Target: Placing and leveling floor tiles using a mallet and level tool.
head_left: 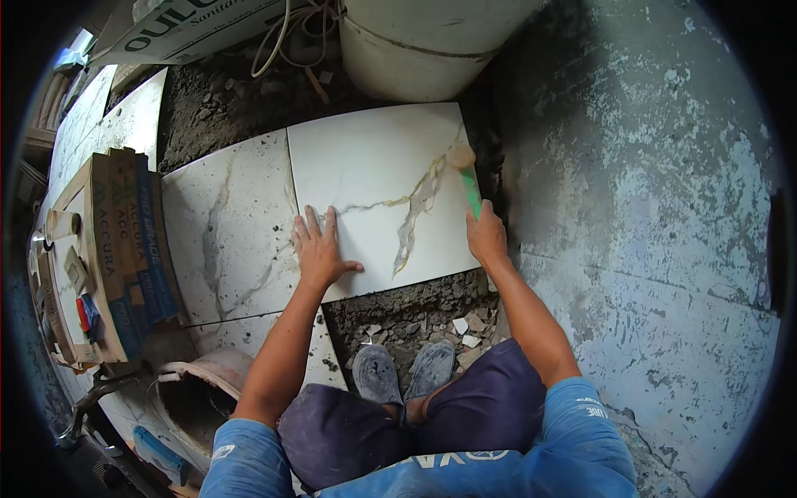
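The left hand [320,249] lies flat, fingers spread, on the lower left part of a square white marble-patterned floor tile with gold veining [378,178] — the tile sits on dark mortar beside another laid tile [228,228]. The right hand [486,235] is closed around a green-handled mallet [466,178], its pale head touching the tile's right edge by the grey wall [647,166].
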Available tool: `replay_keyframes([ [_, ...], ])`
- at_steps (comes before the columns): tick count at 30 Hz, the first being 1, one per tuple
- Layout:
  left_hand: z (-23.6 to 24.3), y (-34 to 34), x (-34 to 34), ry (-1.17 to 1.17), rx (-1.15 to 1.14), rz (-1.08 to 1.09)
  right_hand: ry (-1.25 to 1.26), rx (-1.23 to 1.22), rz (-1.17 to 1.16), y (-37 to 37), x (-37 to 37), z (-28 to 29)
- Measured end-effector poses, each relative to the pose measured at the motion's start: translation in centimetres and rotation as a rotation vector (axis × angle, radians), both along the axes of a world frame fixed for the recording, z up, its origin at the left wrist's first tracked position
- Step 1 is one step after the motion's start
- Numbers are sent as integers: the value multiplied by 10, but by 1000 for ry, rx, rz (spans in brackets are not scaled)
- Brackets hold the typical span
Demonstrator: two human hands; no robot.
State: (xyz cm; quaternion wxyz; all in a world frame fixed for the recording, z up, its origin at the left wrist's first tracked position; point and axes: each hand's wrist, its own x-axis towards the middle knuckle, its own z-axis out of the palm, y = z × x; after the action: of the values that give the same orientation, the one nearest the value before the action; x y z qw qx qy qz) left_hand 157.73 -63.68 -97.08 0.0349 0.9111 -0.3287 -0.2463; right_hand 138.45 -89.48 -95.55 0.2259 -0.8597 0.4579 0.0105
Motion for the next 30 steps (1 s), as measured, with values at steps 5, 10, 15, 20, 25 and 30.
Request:
replay_keyframes([
  [5,-1,0,4,-33,-11,3,118,-20,17,-25,27,2],
  [10,-1,0,4,-33,2,0,16,-75,27,-40,58,2],
  [15,0,-7,0,-11,39,13,116,-108,96,-62,62,-15],
  [20,5,1,4,-26,20,-3,65,-85,161,-52,78,-3],
  [25,4,6,3,-38,-27,-24,47,-90,181,-37,72,-1],
  [30,13,-2,7,-53,10,-77,-32,-44,166,-30,55,11],
])
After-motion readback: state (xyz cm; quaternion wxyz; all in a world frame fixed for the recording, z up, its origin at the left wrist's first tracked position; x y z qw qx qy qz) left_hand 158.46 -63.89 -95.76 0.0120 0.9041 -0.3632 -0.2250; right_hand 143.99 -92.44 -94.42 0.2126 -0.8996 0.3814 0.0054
